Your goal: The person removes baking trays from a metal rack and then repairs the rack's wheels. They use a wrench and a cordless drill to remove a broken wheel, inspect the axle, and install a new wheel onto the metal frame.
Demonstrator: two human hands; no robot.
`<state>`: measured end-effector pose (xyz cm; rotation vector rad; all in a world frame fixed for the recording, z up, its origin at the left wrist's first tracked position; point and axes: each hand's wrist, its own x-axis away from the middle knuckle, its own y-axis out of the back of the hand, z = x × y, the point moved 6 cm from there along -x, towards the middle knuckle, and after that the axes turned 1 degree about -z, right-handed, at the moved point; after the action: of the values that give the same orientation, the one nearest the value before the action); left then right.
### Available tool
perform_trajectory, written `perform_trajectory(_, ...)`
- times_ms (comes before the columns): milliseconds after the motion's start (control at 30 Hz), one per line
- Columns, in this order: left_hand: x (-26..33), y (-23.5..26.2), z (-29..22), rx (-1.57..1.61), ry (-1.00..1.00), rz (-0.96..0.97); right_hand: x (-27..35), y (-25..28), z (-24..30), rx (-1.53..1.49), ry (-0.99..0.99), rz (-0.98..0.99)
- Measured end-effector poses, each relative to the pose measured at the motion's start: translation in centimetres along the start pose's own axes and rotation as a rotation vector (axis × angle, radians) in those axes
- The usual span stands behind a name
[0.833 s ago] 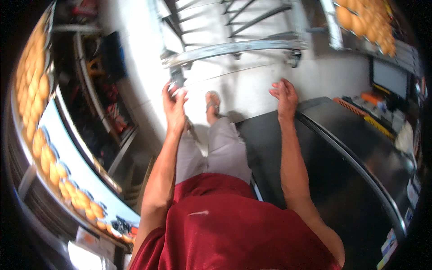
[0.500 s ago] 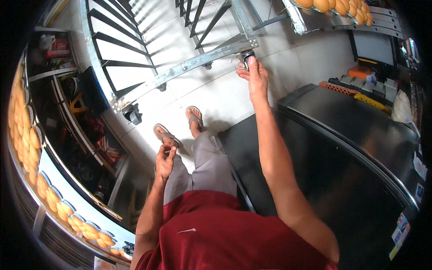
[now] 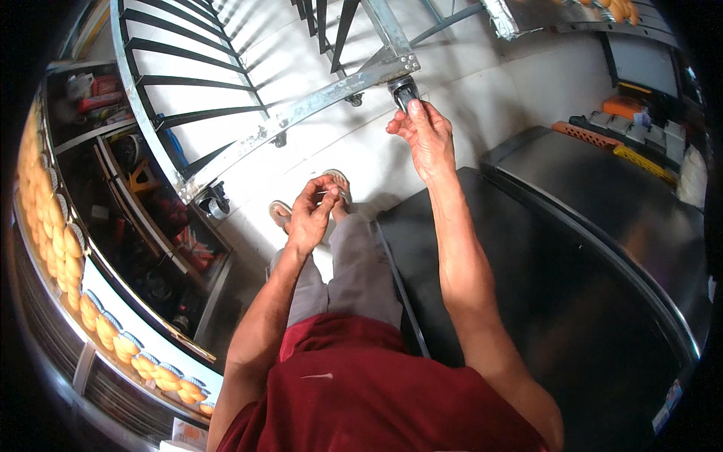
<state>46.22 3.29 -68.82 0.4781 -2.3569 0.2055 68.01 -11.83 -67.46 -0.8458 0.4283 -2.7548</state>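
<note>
A metal rack [image 3: 331, 90] with dark slats lies tipped so that its bottom frame faces me, with caster wheels at its corners. My right hand [image 3: 429, 143] reaches up to the right corner, its thumb and fingers closed on the black caster wheel [image 3: 405, 91] there. My left hand [image 3: 311, 218] hovers above my feet with thumb and fingers pinched together; whatever is between them is too small to make out. Another caster wheel [image 3: 214, 202] sits on the left corner, out of reach of both hands. Smaller casters [image 3: 354, 99] show along the frame's far side.
A large black cabinet [image 3: 527, 301] lies close on my right, with tools and an orange box [image 3: 625, 107] beyond it. On my left stands a cluttered open shelf [image 3: 158, 226] beside a counter edged with a bun-patterned strip [image 3: 105, 324]. Pale floor tiles [image 3: 316, 151] lie ahead.
My left hand has moved up and to the right, away from my thigh. The right hand stays at the corner caster, now gripping slightly lower. My view has shifted a little.
</note>
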Motion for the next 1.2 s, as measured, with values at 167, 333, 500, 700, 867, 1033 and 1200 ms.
perform_trajectory(167,0.0,0.5,0.6,0.005,0.049,-0.020,-0.2,-0.3,-0.1,0.054,0.067,-0.042)
perform_trajectory(333,0.0,1.5,1.5,0.070,0.033,-0.071,-0.4,0.0,0.9,0.225,0.071,-0.015)
perform_trajectory(500,0.4,4.2,1.1,0.115,0.084,-0.145,0.3,-1.1,-0.5,0.153,-0.043,-0.021)
perform_trajectory(700,4.0,10.8,6.3,0.039,0.205,-0.225,0.1,-2.1,-2.4,0.218,0.031,-0.075)
perform_trajectory(867,9.8,17.3,13.2,-0.102,0.217,-0.217,9.8,6.4,-13.9,0.749,-0.192,-0.200)
perform_trajectory(1033,14.3,23.7,16.6,-0.113,0.235,-0.300,17.8,1.9,-17.8,0.757,-0.270,-0.128)
perform_trajectory(1200,16.8,30.6,21.7,-0.144,0.187,-0.341,21.2,-14.6,-13.0,0.996,0.550,-0.055)
